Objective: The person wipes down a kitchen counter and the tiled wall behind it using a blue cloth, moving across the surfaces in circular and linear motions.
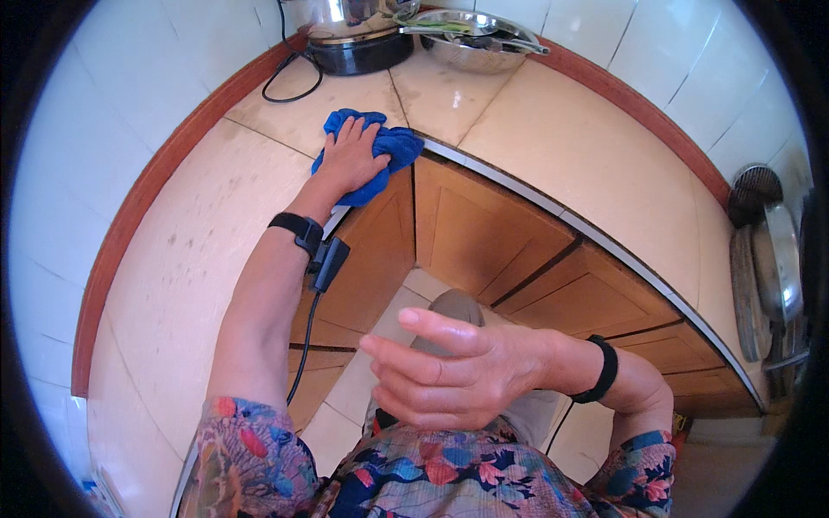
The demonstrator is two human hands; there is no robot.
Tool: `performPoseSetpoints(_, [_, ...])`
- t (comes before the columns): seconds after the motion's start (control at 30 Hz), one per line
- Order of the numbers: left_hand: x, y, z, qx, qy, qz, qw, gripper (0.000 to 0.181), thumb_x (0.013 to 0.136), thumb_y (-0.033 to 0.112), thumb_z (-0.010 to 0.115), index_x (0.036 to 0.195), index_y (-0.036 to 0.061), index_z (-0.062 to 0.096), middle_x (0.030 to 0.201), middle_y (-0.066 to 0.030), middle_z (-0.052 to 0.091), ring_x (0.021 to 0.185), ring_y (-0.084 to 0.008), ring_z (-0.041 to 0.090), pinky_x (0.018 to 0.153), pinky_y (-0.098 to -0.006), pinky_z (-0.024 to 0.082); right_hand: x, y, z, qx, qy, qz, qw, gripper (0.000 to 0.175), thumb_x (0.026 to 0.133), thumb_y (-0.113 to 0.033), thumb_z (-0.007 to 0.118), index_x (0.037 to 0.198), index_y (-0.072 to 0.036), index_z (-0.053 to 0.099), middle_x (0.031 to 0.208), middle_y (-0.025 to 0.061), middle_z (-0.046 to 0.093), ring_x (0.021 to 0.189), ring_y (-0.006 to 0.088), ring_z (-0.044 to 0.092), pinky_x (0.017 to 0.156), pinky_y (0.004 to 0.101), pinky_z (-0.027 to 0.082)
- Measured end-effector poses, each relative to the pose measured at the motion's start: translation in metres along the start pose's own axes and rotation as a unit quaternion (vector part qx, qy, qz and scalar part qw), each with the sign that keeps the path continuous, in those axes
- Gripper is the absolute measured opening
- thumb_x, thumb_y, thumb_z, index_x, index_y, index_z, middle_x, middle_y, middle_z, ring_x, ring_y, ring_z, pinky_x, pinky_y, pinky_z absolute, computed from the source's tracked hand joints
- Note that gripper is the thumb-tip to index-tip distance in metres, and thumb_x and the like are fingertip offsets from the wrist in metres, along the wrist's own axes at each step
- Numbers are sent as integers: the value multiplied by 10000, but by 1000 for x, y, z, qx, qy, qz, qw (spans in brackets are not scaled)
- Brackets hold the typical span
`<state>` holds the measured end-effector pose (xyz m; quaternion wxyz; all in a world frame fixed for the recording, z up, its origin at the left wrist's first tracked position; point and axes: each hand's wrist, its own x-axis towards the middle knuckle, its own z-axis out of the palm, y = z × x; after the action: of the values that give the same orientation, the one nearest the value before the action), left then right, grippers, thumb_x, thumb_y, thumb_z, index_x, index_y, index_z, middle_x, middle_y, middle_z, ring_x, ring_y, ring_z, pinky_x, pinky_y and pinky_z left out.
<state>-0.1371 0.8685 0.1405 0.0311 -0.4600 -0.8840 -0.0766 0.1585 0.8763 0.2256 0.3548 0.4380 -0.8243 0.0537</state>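
Note:
My left hand (pixel 353 155) lies palm down on a crumpled blue cloth (pixel 398 144), pressing it against the tiled countertop (pixel 259 152) at the inner corner. Its fingers are spread over the cloth, and part of the cloth hangs over the counter's edge. In front of my body my right hand (pixel 447 375) is raised with its fingers loosely curled and apart, holding nothing. Each wrist wears a black strap; the left one carries a small black device with a cable. Dark spots and smudges mark the countertop to the left of my left forearm.
A pot on a black base (pixel 359 55) with a looped black cord (pixel 293 100) stands at the back. Beside it is a metal bowl (pixel 476 55) holding utensils. Pans (pixel 774 265) lean at the far right. Wooden cabinet doors (pixel 492 233) are below the counter; reddish trim (pixel 149 181) borders the tiled wall.

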Motion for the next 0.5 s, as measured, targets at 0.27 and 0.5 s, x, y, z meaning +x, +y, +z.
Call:
performPoseSetpoints(0.27, [2, -2, 2, 10, -9, -7, 1000, 660, 802, 432, 479, 1352, 116, 295, 1421, -142, 224, 1334, -284, 144, 1046, -506, 149, 23, -12, -22, -17, -113, -173, 978, 327, 785, -239, 445, 923, 20, 589, 979, 175, 577, 1020, 345, 526, 962, 462, 352])
performPoseSetpoints(0.5, [14, 4, 7, 7, 13, 4, 1000, 644, 806, 423, 482, 1348, 121, 306, 1422, -136, 228, 1332, -284, 149, 1047, -506, 141, 60, -35, -62, -282, -90, -252, 921, 341, 900, -309, 400, 839, -23, 576, 991, 126, 604, 1012, 244, 534, 1045, 472, 241])
